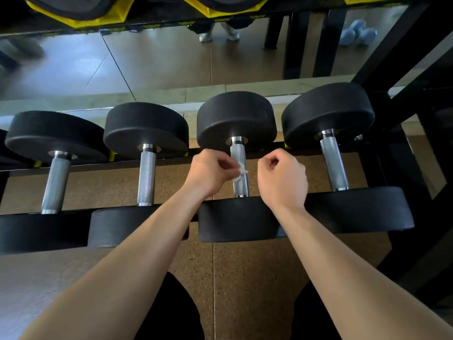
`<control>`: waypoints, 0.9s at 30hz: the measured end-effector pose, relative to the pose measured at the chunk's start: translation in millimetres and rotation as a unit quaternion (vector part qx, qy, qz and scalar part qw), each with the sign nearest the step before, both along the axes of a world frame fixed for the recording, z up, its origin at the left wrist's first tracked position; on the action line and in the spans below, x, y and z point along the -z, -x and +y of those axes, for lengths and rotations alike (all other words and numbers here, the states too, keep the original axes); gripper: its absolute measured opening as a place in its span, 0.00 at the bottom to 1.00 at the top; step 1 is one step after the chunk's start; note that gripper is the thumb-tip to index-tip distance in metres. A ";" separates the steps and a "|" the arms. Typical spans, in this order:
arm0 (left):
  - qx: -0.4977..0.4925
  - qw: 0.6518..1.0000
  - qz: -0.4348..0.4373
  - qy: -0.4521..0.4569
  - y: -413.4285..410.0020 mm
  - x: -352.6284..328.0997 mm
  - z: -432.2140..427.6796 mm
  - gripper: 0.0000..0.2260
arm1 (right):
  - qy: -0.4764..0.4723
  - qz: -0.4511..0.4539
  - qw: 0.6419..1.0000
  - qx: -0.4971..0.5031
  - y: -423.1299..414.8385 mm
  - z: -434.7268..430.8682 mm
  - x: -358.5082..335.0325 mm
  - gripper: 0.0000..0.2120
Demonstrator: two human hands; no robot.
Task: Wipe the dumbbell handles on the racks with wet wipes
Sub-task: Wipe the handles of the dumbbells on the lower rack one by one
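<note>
On the black rack (171,165), four dumbbells (147,128) side by side, handles pointing away. Third from the left, the dumbbell (236,119) under work, its knurled handle (238,153) between both hands. Left hand (208,170) at the handle's left flank, fingers (226,165) pinched on a small crumpled wet wipe (241,170) pressed to the steel. Right hand (284,175) just beside the handle, curled in on nothing visible, not touching. Likely trouble: so small a wad snagging on the knurling and tearing, or slipping from the pinch and dropping through to the floor (245,266); underside of the handle easily missed.
</note>
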State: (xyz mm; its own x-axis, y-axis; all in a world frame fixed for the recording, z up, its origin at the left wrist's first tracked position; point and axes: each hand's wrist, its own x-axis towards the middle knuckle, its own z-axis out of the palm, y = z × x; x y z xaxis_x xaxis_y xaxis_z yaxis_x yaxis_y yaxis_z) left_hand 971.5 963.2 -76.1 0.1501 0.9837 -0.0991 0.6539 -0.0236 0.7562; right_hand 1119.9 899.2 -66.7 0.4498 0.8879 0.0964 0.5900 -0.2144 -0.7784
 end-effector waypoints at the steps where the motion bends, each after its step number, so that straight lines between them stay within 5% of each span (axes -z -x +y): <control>1: 0.006 1.000 0.005 -0.005 -0.7 0.5 -0.9 0.05 | 0.018 -0.002 1.000 -0.005 -0.6 -0.4 2.3 0.05; 5: -0.056 0.995 -0.029 -0.083 -13.1 -1.1 11.4 0.05 | 0.023 0.083 0.996 -0.007 -3.7 3.1 6.1 0.05; 9: -0.089 0.991 -0.057 -0.077 -16.2 0.4 19.0 0.04 | 0.010 0.085 0.996 0.006 -4.7 2.7 3.7 0.06; 14: -0.010 1.000 -0.011 0.013 7.0 12.1 -2.1 0.03 | 0.016 0.080 0.997 0.009 -4.2 4.9 3.2 0.06; 20: -0.074 0.993 -0.055 -0.074 -10.2 -1.5 19.6 0.01 | 0.018 0.072 0.997 0.015 -3.1 4.7 2.0 0.06; 27: 0.044 0.997 0.011 0.058 10.5 1.5 -7.3 0.03 | 0.020 0.071 0.997 0.007 -3.3 4.7 2.5 0.06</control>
